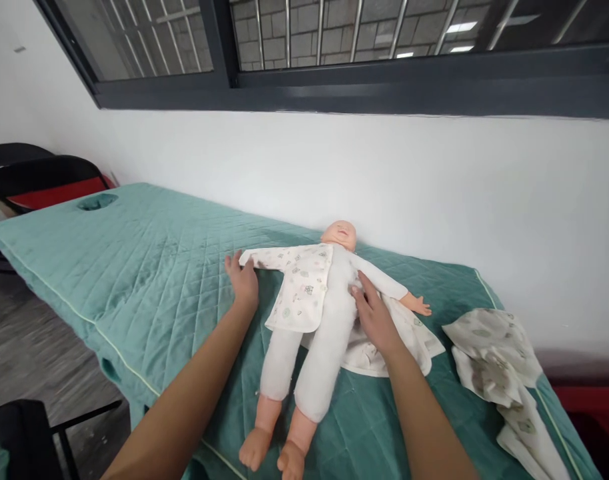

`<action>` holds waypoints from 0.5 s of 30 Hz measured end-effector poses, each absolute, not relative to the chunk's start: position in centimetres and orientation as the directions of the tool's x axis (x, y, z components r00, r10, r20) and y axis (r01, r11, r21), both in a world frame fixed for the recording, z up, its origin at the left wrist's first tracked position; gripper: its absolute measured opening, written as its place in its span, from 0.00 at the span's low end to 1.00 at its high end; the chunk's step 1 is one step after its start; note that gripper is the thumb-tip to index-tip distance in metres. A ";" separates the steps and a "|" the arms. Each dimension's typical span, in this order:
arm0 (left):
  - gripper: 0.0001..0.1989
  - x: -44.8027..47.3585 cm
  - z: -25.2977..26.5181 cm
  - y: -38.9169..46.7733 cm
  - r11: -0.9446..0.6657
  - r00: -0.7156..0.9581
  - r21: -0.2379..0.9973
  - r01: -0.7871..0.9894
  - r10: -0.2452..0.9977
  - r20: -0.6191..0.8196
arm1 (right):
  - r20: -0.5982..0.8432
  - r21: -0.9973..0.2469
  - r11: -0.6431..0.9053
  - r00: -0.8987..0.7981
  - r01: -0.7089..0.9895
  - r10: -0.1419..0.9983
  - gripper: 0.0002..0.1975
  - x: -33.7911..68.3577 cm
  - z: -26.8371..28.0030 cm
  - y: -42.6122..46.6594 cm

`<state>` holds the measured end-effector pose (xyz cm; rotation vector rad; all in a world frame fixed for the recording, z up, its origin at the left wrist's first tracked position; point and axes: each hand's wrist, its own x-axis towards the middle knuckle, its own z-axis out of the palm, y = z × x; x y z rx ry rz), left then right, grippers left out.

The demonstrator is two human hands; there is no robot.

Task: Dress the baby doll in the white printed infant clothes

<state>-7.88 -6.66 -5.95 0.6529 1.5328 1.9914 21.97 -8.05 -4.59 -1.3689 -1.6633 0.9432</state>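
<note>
A baby doll [328, 333] with a white cloth body lies on its back, its head toward the wall. A printed white baby shirt [304, 293] covers one half of its chest, with that arm inside the sleeve; the other half of the shirt lies spread under the doll's bare side [384, 350]. My left hand [243, 280] is closed around the cuff at the sleeve's end, and the doll's hand there is hidden. Beside the doll's torso, below its uncovered arm, my right hand [377, 317] has its fingers apart and touches the white body.
A green quilted cover [184, 267] with a face hole lies over the bed. Crumpled printed baby clothes [499, 373] rest at the right. The white wall [304, 167] and window frame [409, 87] border the far side. Black and red chairs [49, 183] stand at left.
</note>
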 end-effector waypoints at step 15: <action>0.23 -5.1 -7.7 -20.2 -0.122 -0.156 0.665 0.737 0.926 0.343 | 0.128 -0.898 0.162 -0.110 0.410 0.986 0.34 22.2 -5.2 -8.0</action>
